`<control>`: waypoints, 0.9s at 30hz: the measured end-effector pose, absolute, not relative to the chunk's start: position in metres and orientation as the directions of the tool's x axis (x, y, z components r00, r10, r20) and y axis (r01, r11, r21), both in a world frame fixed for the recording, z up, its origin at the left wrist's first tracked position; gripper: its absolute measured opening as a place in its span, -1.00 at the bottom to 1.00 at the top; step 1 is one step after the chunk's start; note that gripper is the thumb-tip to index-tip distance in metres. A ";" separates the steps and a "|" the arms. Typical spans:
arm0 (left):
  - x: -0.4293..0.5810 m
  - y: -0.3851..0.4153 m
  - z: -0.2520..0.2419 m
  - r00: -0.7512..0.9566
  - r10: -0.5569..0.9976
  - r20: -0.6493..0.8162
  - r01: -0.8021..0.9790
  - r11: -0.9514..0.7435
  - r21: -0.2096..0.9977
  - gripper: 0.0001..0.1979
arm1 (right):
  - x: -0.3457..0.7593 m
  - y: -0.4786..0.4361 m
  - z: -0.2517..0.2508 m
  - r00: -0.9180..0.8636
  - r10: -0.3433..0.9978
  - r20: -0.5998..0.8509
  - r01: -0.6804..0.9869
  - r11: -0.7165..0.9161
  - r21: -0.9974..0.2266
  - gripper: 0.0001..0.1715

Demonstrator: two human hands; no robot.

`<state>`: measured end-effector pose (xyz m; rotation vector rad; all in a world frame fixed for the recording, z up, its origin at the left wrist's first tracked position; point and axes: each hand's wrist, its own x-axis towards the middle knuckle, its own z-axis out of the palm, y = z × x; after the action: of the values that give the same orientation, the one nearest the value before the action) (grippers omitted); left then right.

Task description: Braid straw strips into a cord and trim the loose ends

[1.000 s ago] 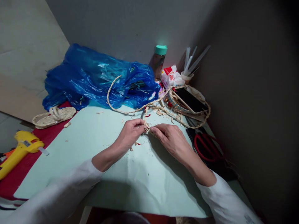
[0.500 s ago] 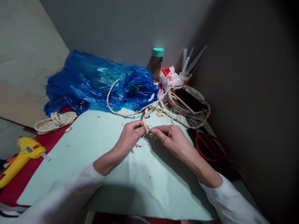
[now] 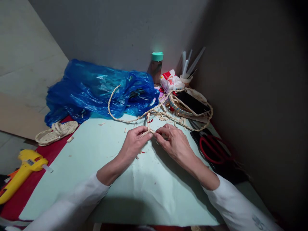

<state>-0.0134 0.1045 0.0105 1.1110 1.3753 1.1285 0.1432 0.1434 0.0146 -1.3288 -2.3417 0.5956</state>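
A braided straw cord (image 3: 148, 123) runs down to my fingertips, its strands parting near the end. My left hand (image 3: 135, 138) is closed, thumb and fingers pinching strands on the left side of the braid. From the right, my right hand (image 3: 171, 138) pinches a strand just beside it. Beyond my hands the long cord curves left over the blue bag, and loops right around a small basket (image 3: 176, 109) holding a phone (image 3: 192, 102). Straw scraps (image 3: 166, 118) and red bits lie near the cord.
A blue plastic bag (image 3: 96, 86) fills the back left. At left are a small woven sandal (image 3: 56, 132) and a yellow glue gun (image 3: 26, 170). Red-handled scissors (image 3: 211, 149) lie at right. A green-lidded jar (image 3: 157, 67), a tissue pack (image 3: 171, 81) and a cup of glue sticks (image 3: 186, 78) stand near the wall.
My right hand has turned and drawn slightly away from the left, spreading the strands sideways at the braid's end. The whole view has shifted a little.
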 end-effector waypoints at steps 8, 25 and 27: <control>-0.015 0.108 0.002 -0.174 0.976 -0.128 0.102 0.147 0.984 -0.79 | 0.142 0.141 0.014 -0.558 0.813 0.164 0.730 0.575 -0.369 -0.67; -0.011 0.106 -0.010 -0.100 0.969 -0.224 -0.161 0.207 0.965 -0.73 | 0.132 0.123 0.002 -0.489 0.759 0.430 0.692 0.638 -0.339 -0.72; -0.010 0.106 -0.009 -0.059 0.970 -0.235 -0.221 0.217 0.951 -0.74 | 0.131 0.120 0.001 -0.502 0.744 0.441 0.680 0.654 -0.332 -0.73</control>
<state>-0.0100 0.1056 -0.0086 0.8436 1.2100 1.1920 0.1308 0.1198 0.0006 -1.1029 -2.3155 0.1537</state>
